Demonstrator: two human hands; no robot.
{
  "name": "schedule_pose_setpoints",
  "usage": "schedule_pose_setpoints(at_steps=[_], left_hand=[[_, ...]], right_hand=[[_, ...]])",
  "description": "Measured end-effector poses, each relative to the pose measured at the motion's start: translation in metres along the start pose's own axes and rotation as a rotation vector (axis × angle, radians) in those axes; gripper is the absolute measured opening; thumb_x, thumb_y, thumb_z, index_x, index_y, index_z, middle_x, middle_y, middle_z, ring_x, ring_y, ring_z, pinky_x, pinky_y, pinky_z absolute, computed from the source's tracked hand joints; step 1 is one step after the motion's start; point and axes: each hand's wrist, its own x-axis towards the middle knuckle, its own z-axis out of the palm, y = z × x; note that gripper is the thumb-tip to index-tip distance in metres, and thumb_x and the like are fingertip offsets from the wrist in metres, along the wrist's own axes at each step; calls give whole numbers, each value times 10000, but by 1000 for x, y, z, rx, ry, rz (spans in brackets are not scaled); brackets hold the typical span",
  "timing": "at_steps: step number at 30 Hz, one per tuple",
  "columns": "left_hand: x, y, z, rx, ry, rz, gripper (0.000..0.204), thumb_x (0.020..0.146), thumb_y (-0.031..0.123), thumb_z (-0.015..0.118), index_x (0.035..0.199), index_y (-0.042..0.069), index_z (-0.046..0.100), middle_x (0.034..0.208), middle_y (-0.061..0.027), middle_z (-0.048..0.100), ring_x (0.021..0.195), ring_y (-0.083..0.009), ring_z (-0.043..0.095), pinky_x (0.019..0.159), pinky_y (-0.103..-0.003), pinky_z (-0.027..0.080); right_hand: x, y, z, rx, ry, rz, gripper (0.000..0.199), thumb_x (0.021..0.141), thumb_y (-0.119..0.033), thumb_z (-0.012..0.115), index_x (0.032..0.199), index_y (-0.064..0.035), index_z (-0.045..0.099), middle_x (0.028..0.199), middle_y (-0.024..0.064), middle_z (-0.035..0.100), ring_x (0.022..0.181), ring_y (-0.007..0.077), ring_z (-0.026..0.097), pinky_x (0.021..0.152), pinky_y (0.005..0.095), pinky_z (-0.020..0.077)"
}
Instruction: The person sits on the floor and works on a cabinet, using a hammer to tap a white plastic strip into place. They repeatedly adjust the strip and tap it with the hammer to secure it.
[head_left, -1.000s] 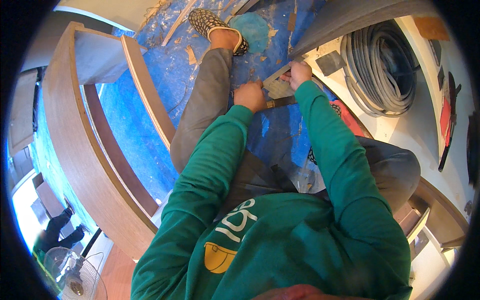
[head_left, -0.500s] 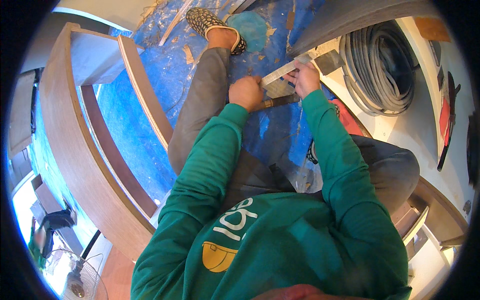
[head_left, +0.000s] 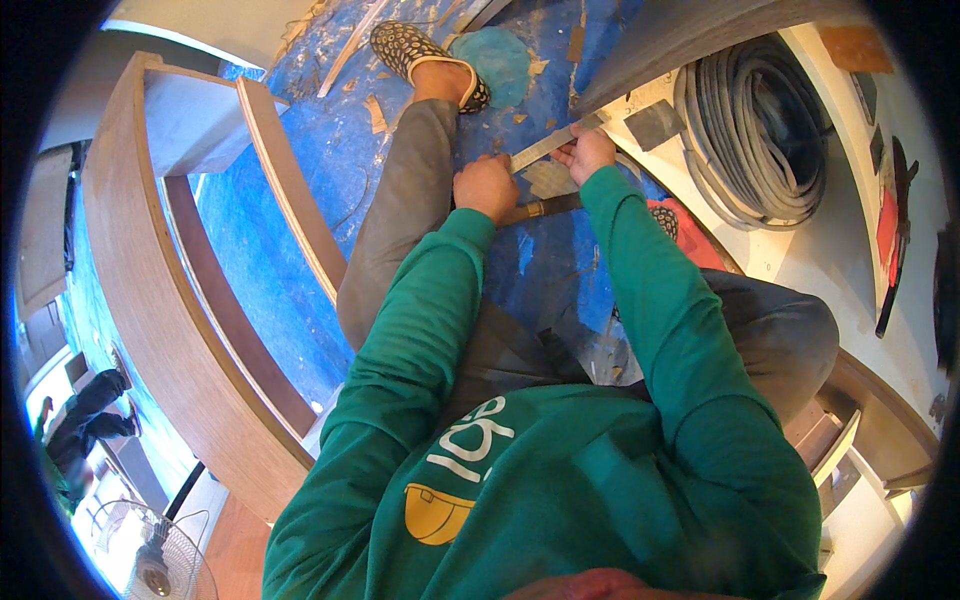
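Note:
A narrow, pale strip [head_left: 541,150] slants between my two hands above the blue floor sheet. My left hand [head_left: 486,187] is closed at its lower left end. My right hand [head_left: 587,155] pinches the strip nearer its upper right end. Just below lies a tool handle [head_left: 545,207], brown with a brass-coloured band; its left end passes behind my left hand, so I cannot tell whether I touch it. A pale flat piece [head_left: 553,180] shows between strip and handle. Right of my right hand sits a dark grey square piece [head_left: 655,125].
A curved wooden frame [head_left: 175,330] with crosspieces stands on my left. A coiled grey hose or cable [head_left: 755,140] lies at the right on a pale panel. Wood scraps [head_left: 375,113] litter the blue sheet [head_left: 330,150]. A fan [head_left: 150,560] and another person [head_left: 90,415] are at far left.
My right hand has shifted slightly left and down, away from the grey square, and the strip has tilted and moved with it. The other person has changed posture.

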Motion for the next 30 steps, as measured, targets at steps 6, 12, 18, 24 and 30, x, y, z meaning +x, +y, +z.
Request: schedule_pose_setpoints(at_steps=[6, 12, 18, 24, 30], left_hand=[[3, 1, -6, -46, -15, -8, 329, 900, 270, 627, 1186, 127, 700, 1050, -209, 698, 991, -404, 687, 862, -512, 555], [-5, 3, -22, -103, 4, 45, 304, 893, 260, 627, 1149, 124, 715, 1042, -219, 699, 983, -408, 688, 853, -506, 559], [-5, 13, -10, -2, -72, 40, 259, 898, 249, 621, 1094, 103, 704, 1041, -212, 697, 976, -413, 689, 836, -514, 566], [-2, 6, -6, -30, -52, 33, 280, 890, 244, 620, 1095, 68, 693, 1038, -213, 693, 967, -414, 687, 843, -521, 560], [1, 2, -16, -96, 51, 117, 281, 876, 223, 629, 1094, 58, 693, 1018, -222, 701, 969, -410, 685, 848, -530, 551]], right_hand=[[-8, -8, 2, 93, -25, 11, 147, 1003, -59, 472, 1146, -45, 503, 1055, 177, 655, 892, 334, 699, 701, 505, 620], [-53, -30, 6, 64, -162, -169, 139, 1016, -109, 525, 1133, -34, 520, 1037, 165, 654, 906, 321, 683, 757, 487, 618], [-19, -14, -5, -17, -16, -32, 149, 1002, -87, 505, 1144, -44, 516, 1022, 143, 663, 862, 303, 687, 710, 471, 615], [-8, -9, 4, -2, 8, 10, 133, 989, -70, 498, 1119, -51, 522, 991, 138, 668, 811, 302, 695, 653, 476, 610], [-37, -32, 6, 63, -79, -128, 114, 990, -57, 501, 1097, -26, 523, 975, 140, 650, 835, 317, 701, 674, 495, 625]])
